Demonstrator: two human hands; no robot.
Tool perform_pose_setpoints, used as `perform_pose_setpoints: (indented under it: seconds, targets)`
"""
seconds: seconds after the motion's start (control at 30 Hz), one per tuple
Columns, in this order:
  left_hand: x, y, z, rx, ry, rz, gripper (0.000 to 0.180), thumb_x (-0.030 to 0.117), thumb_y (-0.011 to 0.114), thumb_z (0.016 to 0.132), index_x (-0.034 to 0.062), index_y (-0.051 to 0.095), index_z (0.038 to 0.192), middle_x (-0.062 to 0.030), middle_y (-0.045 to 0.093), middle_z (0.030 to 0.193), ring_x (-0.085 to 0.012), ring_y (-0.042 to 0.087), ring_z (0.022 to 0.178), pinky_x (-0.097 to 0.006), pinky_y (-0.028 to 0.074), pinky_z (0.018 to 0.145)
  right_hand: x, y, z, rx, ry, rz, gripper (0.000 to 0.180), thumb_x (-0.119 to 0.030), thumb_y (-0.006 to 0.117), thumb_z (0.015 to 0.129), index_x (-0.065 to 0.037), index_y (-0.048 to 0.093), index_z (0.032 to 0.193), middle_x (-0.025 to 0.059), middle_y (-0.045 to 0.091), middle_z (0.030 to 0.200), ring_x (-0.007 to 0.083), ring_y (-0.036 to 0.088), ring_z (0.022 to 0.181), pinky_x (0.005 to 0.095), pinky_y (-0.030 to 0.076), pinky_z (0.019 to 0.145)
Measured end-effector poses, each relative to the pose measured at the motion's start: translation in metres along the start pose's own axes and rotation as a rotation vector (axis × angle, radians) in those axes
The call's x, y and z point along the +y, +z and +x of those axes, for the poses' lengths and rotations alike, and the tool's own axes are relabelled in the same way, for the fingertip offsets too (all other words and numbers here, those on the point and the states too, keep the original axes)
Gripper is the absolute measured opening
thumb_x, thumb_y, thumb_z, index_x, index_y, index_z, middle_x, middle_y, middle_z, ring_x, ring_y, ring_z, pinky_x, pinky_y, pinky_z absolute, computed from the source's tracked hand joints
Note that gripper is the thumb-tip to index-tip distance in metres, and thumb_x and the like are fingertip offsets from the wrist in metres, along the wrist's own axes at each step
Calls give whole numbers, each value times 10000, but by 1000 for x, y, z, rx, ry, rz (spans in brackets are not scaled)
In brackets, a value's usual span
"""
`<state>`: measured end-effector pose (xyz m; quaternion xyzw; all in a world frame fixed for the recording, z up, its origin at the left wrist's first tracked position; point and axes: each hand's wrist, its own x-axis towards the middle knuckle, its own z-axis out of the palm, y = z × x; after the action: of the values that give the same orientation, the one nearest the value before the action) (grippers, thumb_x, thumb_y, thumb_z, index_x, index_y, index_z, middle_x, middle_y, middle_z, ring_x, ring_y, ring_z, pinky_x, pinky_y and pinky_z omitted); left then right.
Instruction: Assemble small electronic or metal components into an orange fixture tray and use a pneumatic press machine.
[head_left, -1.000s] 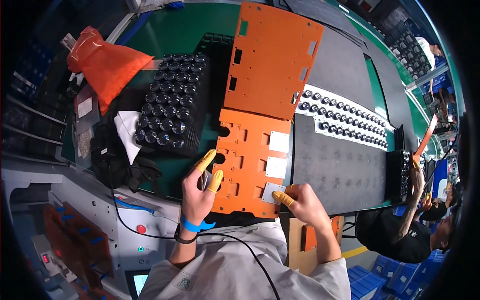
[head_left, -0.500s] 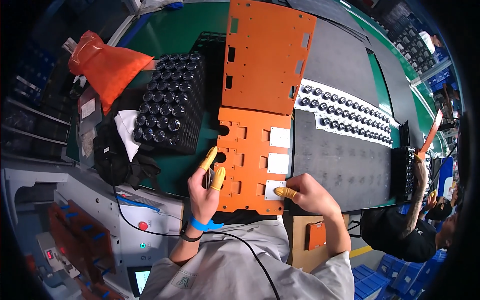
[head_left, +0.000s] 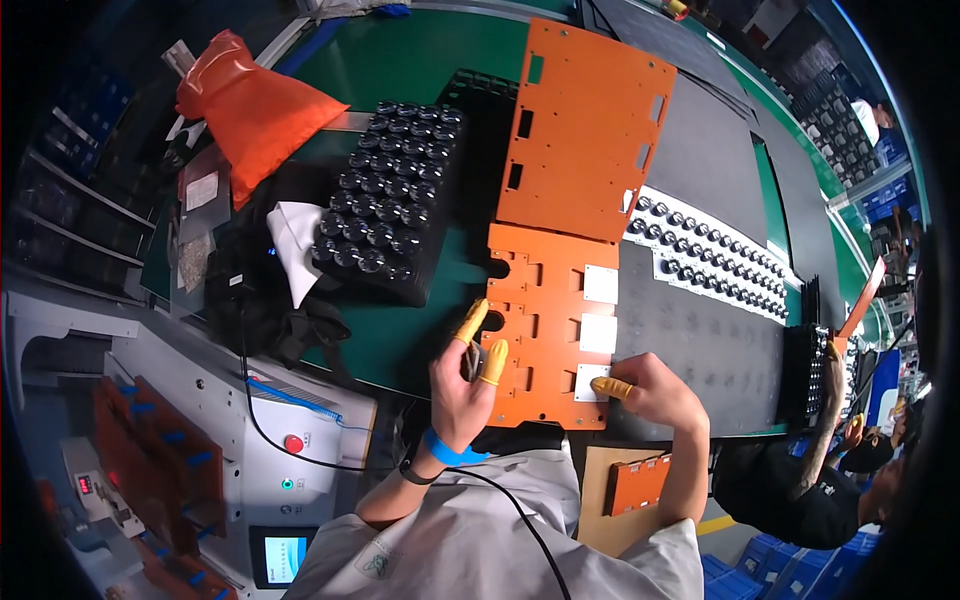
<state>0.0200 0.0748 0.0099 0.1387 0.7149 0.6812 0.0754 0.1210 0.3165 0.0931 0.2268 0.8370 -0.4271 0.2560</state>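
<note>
An orange fixture board (head_left: 552, 345) with cutouts lies in front of me. Three small white plates sit along its right side; the nearest white plate (head_left: 587, 384) is under my right hand (head_left: 660, 392). My right thumb, in a yellow finger cot, presses on that plate, with the other fingers curled behind. At the board's left edge is my left hand (head_left: 463, 392), thumb and index in yellow cots, set apart. Something dark and narrow shows between them, too hidden to name. A larger orange panel (head_left: 590, 130) stands at the board's far end.
At left stands a black tray stack (head_left: 440, 262) topped with clear lenses, beside a red-orange bag (head_left: 262, 115) and a white cloth (head_left: 296, 255). To the right, white strips (head_left: 655, 212) with lenses lie on black mats (head_left: 700, 350). A co-worker's arm (head_left: 822, 430) is farther right.
The whole view has shifted, so the board, trays and both hands appear farther right. Relative to the board, my hands keep almost the same places.
</note>
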Motion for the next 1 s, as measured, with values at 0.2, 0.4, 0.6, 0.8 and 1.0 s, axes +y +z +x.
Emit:
perform_pose_setpoints:
  seconds: [0.2, 0.4, 0.6, 0.8, 1.0]
  targets:
    - [-8, -7, 7, -54, 44, -69, 563, 198, 700, 984, 9, 512, 1479, 11, 332, 625, -75, 300, 573, -287, 280, 511, -17, 0, -7, 199, -59, -238, 240, -213, 718, 887, 25, 750, 900, 151, 624, 646, 238, 543, 574, 381, 459, 590]
    - [1, -48, -7, 12, -107, -367, 330, 135, 565, 1057, -17, 604, 1348, -49, 678, 1160, -46, 477, 738, -225, 425, 674, -98, 12, -21, 605, -179, -463, 268, -270, 806, 855, -10, 752, 894, 122, 566, 584, 227, 549, 540, 355, 432, 540]
    - [2, -79, -19, -264, -324, -997, 711, 204, 540, 888, 24, 367, 1553, -70, 577, 1272, -94, 471, 757, -270, 404, 718, -174, 49, 31, 594, -726, -255, 251, -231, 805, 870, -41, 717, 1009, 96, 661, 837, 240, 663, 658, 366, 521, 595]
    - [-4, -87, -27, -218, -439, -1090, 721, 63, 532, 847, 97, 363, 1547, -48, 560, 1197, -115, 486, 876, -287, 400, 850, -207, 62, 60, 728, -778, -446, 288, -274, 815, 833, -24, 711, 930, 119, 648, 891, 305, 685, 782, 418, 534, 638]
    - [-20, -91, -32, -248, -464, -970, 569, 16, 575, 930, 95, 425, 1474, -52, 563, 1181, -149, 514, 926, -281, 413, 869, -214, 68, 70, 809, -747, -509, 312, -273, 863, 774, -41, 693, 896, 81, 653, 836, 249, 664, 687, 377, 521, 615]
